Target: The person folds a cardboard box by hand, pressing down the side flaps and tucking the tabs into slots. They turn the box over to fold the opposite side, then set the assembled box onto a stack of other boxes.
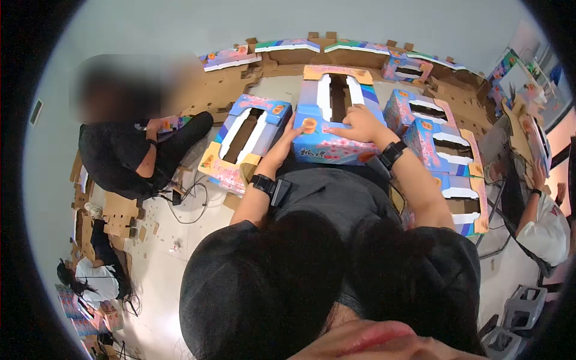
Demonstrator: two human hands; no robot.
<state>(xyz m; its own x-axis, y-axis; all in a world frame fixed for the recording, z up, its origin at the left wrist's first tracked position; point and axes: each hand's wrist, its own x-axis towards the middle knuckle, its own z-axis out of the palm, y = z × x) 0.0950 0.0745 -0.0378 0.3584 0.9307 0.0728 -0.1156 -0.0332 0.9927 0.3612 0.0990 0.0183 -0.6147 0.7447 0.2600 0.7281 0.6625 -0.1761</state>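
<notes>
A colourful printed carton (pixel 336 141) with a long opening in its top and white flaps stands right in front of my body. My left hand (pixel 286 144) lies along the carton's left side, fingers stretched out against it. On the near top edge, beside the opening, rests my right hand (pixel 363 127), its fingers bent and apart, the thumb pointing left. Both hands touch the carton, and neither is wrapped round it. Another such carton (pixel 245 141) stands just left of my left hand. Black bands with small devices are on both wrists.
Several matching cartons (pixel 453 147) stand to the right. Flattened brown cardboard (pixel 222 90) and more printed pieces line the wall. A person in black (pixel 114 156) sits at the left, another person (pixel 546 234) is at the right, and a third (pixel 99 279) is lower left. Grey stools (pixel 523 309) stand lower right.
</notes>
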